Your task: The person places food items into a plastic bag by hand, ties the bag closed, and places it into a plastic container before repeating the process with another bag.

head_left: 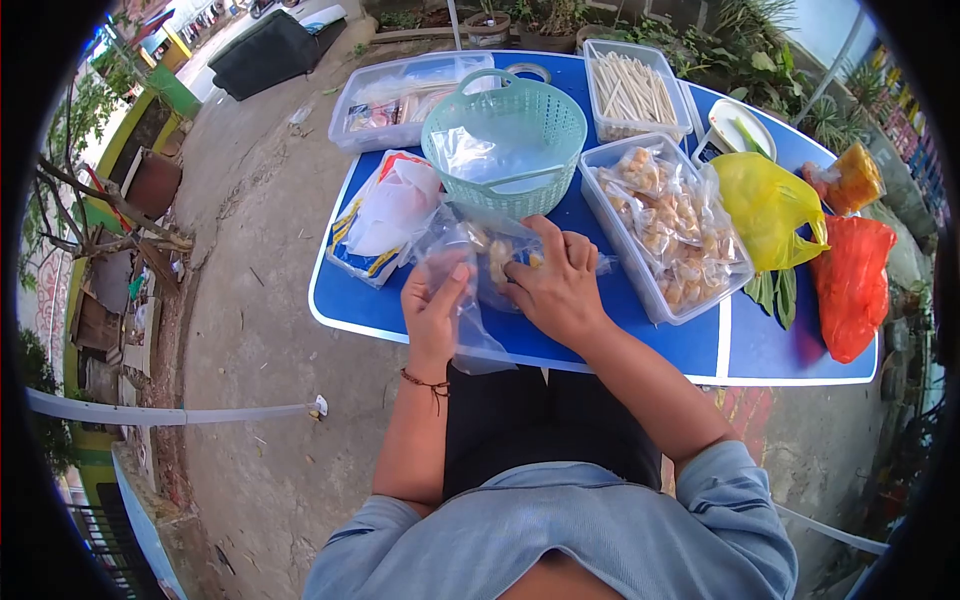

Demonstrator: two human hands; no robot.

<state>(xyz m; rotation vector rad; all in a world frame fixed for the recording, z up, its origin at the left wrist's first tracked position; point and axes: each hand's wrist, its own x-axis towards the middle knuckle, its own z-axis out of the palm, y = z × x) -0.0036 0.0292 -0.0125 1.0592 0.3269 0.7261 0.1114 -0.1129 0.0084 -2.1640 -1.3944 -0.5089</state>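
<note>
The left hand (434, 318) is pinching a thin, clear plastic bag (482, 340) between thumb and fingers, while the right hand (563, 287) is curling its fingers at small pale-brown pieces (497, 258) showing in that bag; whether they are closing on one, I cannot tell. The bag is reaching past the near edge of a blue table with a white rim (660, 345). Just right, a clear rectangular plastic box (622, 258) is holding many filled clear packets (668, 225); a white-and-yellow plastic packet (395, 210) is lying at left. Beyond the bag, a mint-green openwork plastic basket (557, 118) is standing; farther back, a clear box is holding thin pale sticks (633, 88).
</note>
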